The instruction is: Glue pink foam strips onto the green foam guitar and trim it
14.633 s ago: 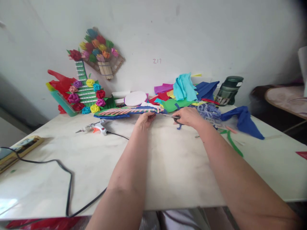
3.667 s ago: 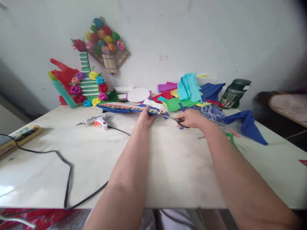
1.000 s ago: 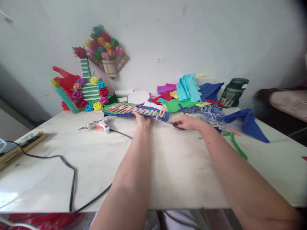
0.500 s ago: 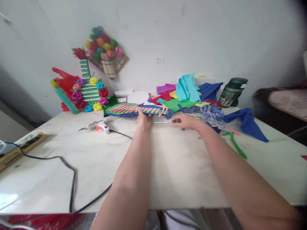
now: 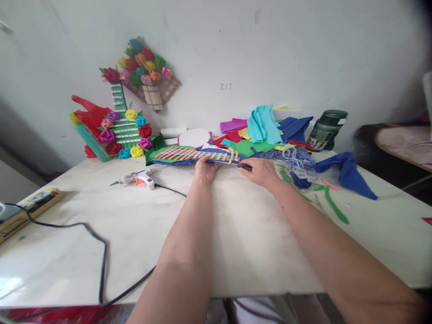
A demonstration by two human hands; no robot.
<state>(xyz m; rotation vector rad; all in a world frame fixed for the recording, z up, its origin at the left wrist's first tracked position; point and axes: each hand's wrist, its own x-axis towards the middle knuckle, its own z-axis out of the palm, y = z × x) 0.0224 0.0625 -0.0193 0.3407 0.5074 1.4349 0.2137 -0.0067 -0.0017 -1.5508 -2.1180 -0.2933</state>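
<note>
My left hand (image 5: 205,172) grips the lower edge of a flat paper craft (image 5: 182,153), its thumb on the front and its other fingers underneath. The craft has a green face crossed by pink strips and white strings, with a blue backing. My right hand (image 5: 259,171) is closed around a black-handled, thin-bladed tool (image 5: 245,166) at the craft's right end. The slim blade points left along the lower blue edge; whether it is scissors or a knife I cannot tell.
Left of my hands lies a white glue gun (image 5: 146,179) with a black cord (image 5: 104,252). A power strip (image 5: 40,202) sits farther left. Behind are a flower-trimmed paper craft (image 5: 127,130), coloured sheets (image 5: 265,123), tangled yarn (image 5: 293,159) and a dark green bottle (image 5: 328,130). Green scraps (image 5: 335,207) lie right.
My right hand has moved slightly left and up, bringing the blade from just below the craft to its lower edge. A blue piece has come off its right end; green scraps show beyond my right hand.
</note>
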